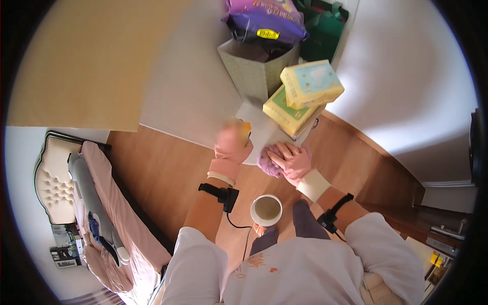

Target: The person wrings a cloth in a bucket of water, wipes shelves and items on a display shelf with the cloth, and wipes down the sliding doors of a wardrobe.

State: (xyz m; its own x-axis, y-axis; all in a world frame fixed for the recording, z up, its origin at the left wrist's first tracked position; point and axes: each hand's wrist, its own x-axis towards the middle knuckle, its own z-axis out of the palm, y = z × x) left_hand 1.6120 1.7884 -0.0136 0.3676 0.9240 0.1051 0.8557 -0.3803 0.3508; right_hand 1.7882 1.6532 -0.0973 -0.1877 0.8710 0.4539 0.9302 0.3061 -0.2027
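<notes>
My left hand [231,145], in a pink glove with a pale cuff, is closed on an orange-yellow thing [246,127] with a dark edge. The fingers and most of that thing are blurred, so its kind does not show. To the right, my right hand [296,160], gloved alike, presses a crumpled purple cloth [271,159] at the near edge of a white surface [258,121]. Two yellow soft packs [292,109] with printed tops [312,81] lie stacked just beyond the right hand.
A pale woven bin [254,68] stands behind, with a purple bag [267,23] on top and a dark green bag [323,30] beside it. A white bucket [266,210] holding cloudy liquid sits by my feet. A bed [109,198] is at left.
</notes>
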